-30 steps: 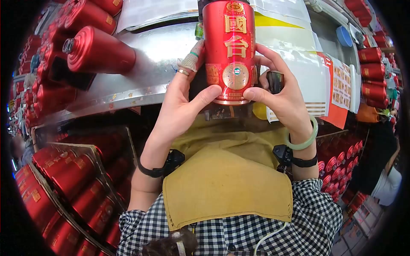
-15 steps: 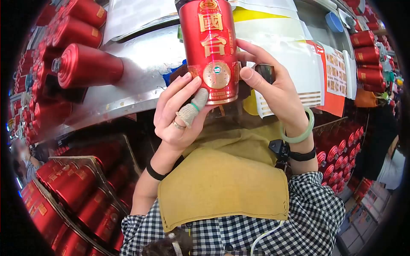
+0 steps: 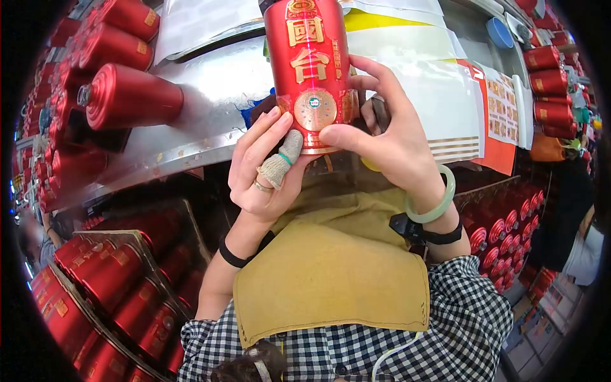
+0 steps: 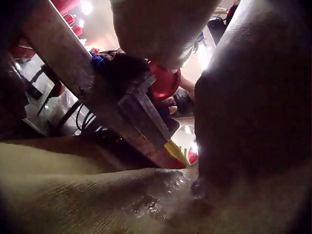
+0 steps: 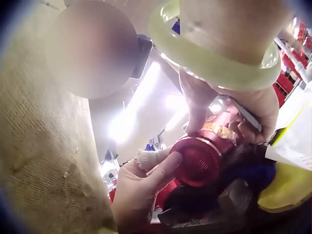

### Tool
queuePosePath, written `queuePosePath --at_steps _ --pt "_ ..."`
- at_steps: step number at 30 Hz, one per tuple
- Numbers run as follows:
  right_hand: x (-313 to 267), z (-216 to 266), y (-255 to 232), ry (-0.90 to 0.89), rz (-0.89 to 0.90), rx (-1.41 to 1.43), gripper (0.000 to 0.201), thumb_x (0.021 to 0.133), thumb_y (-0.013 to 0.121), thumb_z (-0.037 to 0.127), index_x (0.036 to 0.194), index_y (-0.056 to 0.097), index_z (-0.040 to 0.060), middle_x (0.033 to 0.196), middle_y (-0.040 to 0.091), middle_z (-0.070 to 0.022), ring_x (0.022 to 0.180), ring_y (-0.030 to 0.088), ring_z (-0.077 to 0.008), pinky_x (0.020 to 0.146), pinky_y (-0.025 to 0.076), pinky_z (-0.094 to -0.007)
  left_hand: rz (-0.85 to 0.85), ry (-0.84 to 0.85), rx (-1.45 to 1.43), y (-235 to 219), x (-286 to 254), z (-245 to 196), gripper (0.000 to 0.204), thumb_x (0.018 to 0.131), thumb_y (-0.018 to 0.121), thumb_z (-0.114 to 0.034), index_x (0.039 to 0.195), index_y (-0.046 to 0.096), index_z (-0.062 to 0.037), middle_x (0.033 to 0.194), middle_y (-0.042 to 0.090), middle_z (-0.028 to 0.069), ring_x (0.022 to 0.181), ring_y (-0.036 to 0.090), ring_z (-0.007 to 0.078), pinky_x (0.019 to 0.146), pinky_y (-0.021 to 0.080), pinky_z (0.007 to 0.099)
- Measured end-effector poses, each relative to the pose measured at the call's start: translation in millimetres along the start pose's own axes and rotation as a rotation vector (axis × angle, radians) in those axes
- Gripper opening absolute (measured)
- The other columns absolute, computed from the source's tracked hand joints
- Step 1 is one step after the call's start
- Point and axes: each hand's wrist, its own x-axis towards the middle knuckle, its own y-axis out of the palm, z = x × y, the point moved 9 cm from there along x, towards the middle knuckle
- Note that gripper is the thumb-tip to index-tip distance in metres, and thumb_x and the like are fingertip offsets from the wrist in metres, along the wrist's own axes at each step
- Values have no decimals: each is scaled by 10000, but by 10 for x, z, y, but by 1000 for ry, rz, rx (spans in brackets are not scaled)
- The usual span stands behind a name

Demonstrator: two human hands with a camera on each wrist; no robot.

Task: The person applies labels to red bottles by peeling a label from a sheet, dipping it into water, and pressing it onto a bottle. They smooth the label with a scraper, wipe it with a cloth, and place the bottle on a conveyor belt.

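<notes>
A red bottle (image 3: 310,70) with raised gold characters and a round gold emblem stands in front of me, its base tilted toward me. My left hand (image 3: 264,169) grips its lower left, fingertips on the front; one finger wears a knitted finger cot (image 3: 278,167). The left thumb lies on the ridged base (image 5: 197,163) in the right wrist view. My right hand (image 3: 398,130) holds the lower right side, thumb across the front below the emblem. A small dark block (image 3: 380,114) is tucked in the right hand's curled fingers; I cannot tell what it is.
Another red bottle (image 3: 133,97) lies on the metal bench (image 3: 210,121), near more stacked bottles (image 3: 124,39). White sheets (image 3: 439,108) cover the right side, with a blue bowl (image 3: 499,33) beyond. Below the bench, cartons of red bottles (image 3: 121,280) flank my apron (image 3: 334,280).
My left hand has turned from the bottle's left side to its base, fingertips now in front. My right thumb came off the bottle, then returned to its front. The bottle sits further left in view.
</notes>
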Motion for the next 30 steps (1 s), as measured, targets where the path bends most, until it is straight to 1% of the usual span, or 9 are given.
queuePosePath --at_steps 3,10,12,15,21,25,27,28,30 --pt "-15 3 -25 5 -39 -152 862 810 919 200 1525 462 50 1265 616 -61 794 424 -23 706 393 -180 7 9 1 9 16 -28 409 755 904 -53 1127 752 22 1196 749 135 1121 726 344 983 608 436" --pt "0 8 -73 -2 -8 16 818 853 881 168 1542 457 49 1282 617 -68 796 435 -21 709 398 -179 19 12 -15 31 17 -48 390 763 902 -58 1118 757 14 1197 746 139 1113 728 350 971 614 430" --pt "18 -89 -134 118 11 100 776 869 852 120 1544 474 51 1297 615 -67 784 428 -13 712 406 -178 -6 4 -13 30 11 -49 373 769 901 -56 1109 760 4 1195 746 143 1113 729 353 970 615 424" --pt "-7 -76 -150 64 22 62 764 860 846 89 1538 495 61 1301 617 -61 768 423 -9 710 415 -178 0 -25 -26 42 0 -18 362 773 901 -55 1104 764 -3 1197 744 145 1119 729 349 976 613 421" --pt "-12 -73 -151 46 42 19 798 831 859 66 1541 496 78 1302 622 -49 754 422 -9 707 413 -171 -30 -71 -75 34 -40 25 358 781 900 -54 1111 769 -5 1191 745 143 1119 732 349 982 608 414" --pt "-12 -39 -177 60 53 -33 812 822 864 67 1545 494 80 1311 621 -52 748 399 -5 698 402 -168 -17 -49 -63 33 -54 12 364 784 893 -44 1123 766 -7 1214 732 148 1119 731 358 992 602 424" --pt "-19 -40 -188 77 79 -22 708 915 810 140 1542 491 69 1328 622 -68 833 507 -20 779 460 -190 40 -48 22 69 -64 -21 376 799 886 -86 1158 776 -84 1302 690 143 1202 671 348 1029 565 422" --pt "-11 -52 -182 76 79 -22 708 915 810 140 1542 491 69 1328 622 -68 833 507 -20 779 460 -190 40 -47 22 72 -49 -46 376 799 886 -86 1158 776 -84 1302 690 143 1202 671 348 1029 565 422" --pt "1 -96 -171 83 61 177 590 1018 712 231 1533 491 47 1322 634 -83 997 606 -74 904 499 -241 -5 129 297 92 -14 -283 340 812 876 -139 1137 785 -186 1378 641 134 1287 570 324 1054 513 423"
